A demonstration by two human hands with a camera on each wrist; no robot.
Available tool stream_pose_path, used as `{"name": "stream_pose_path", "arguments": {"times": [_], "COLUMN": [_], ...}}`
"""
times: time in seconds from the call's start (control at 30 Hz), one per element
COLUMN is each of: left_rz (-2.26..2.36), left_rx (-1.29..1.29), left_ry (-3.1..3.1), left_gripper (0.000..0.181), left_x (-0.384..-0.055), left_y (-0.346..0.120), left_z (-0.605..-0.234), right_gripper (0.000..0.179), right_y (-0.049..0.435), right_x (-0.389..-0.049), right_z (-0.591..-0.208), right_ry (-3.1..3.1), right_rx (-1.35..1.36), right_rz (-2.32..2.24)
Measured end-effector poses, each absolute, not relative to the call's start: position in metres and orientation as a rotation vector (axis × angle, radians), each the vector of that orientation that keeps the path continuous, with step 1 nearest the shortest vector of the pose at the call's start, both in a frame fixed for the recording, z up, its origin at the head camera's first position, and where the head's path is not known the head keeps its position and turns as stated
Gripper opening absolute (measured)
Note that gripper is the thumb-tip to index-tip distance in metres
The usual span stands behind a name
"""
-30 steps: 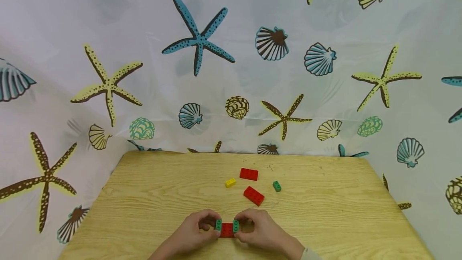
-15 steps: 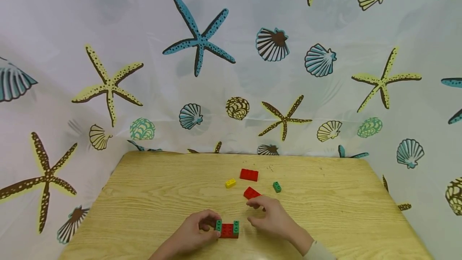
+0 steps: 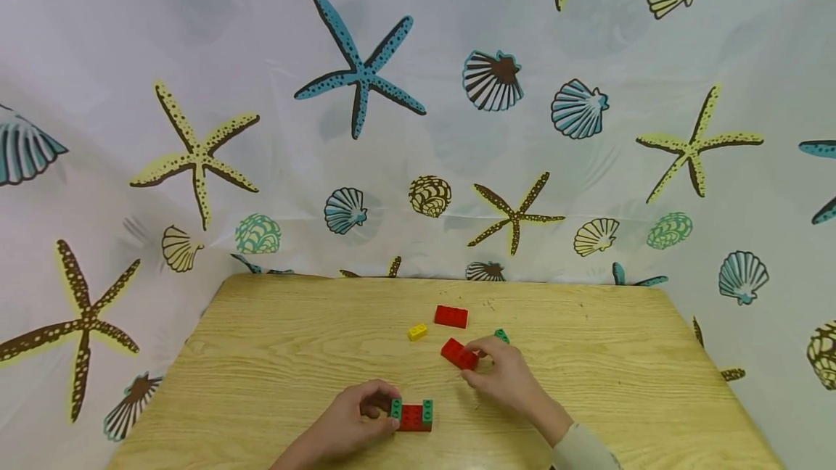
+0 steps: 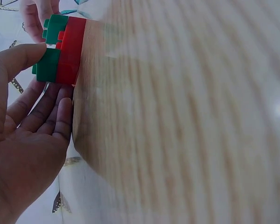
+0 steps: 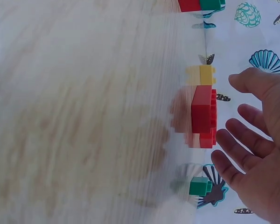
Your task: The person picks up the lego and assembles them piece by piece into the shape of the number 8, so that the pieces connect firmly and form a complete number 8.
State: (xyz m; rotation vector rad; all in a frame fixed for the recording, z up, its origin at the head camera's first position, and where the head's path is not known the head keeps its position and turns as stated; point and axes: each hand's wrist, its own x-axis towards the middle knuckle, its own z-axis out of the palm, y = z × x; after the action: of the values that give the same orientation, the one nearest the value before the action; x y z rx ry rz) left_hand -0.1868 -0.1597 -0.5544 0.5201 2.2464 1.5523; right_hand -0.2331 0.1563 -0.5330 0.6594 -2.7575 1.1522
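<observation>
At the front of the table, my left hand [image 3: 355, 412] pinches the left end of a small brick build between thumb and fingers. The build is a red toy brick [image 3: 411, 419] with a green brick [image 4: 47, 65] on one end and a second green brick [image 3: 427, 410] on the other. Its red studs show between the two. My right hand [image 3: 506, 383] hovers over the right end of a loose red brick [image 3: 453, 351], thumb and fingers spread apart. In the right wrist view a gap shows between the fingers and that loose red brick [image 5: 203, 109].
Behind lies another red brick [image 3: 451, 316], with a small yellow brick [image 3: 417, 331] to its left. A small green brick [image 3: 501, 336] sits just beyond my right hand, partly hidden by it. A patterned curtain [image 3: 418, 151] surrounds the wooden table [image 3: 294, 332].
My right hand has let go of the build's right green brick and moved forward and right to the loose red brick. My left hand and the build have stayed in place.
</observation>
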Motion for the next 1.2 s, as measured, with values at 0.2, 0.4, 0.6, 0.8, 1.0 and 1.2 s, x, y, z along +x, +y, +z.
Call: {"name": "stream_pose_path", "arguments": {"times": [0.2, 0.4, 0.6, 0.8, 1.0, 1.2], "left_rz": [1.557, 1.557, 1.558, 1.55, 1.554, 1.536], "left_rx": [0.515, 0.517, 0.517, 0.512, 0.508, 0.513], "left_ry": [2.237, 2.242, 2.238, 2.246, 2.246, 2.258], "left_gripper": [0.035, 0.035, 0.036, 0.035, 0.035, 0.033], "left_x": [-0.186, -0.186, -0.186, -0.187, -0.188, -0.188], "left_y": [-0.16, -0.16, -0.16, -0.16, -0.16, -0.16], "left_z": [-0.554, -0.553, -0.552, -0.553, -0.555, -0.555], "right_gripper": [0.037, 0.041, 0.043, 0.042, 0.041, 0.042], "right_y": [0.16, 0.162, 0.162, 0.162, 0.162, 0.162], "right_x": [-0.236, -0.239, -0.241, -0.241, -0.241, -0.243], "right_z": [-0.536, -0.538, -0.541, -0.544, -0.544, -0.544], "right_ry": [-2.791, -2.807, -2.828, -2.83, -2.849, -2.879], "right_rx": [0.605, 0.587, 0.559, 0.548, 0.523, 0.514], "right_rz": [1.132, 1.108, 1.104, 1.099, 1.118, 1.118]}}
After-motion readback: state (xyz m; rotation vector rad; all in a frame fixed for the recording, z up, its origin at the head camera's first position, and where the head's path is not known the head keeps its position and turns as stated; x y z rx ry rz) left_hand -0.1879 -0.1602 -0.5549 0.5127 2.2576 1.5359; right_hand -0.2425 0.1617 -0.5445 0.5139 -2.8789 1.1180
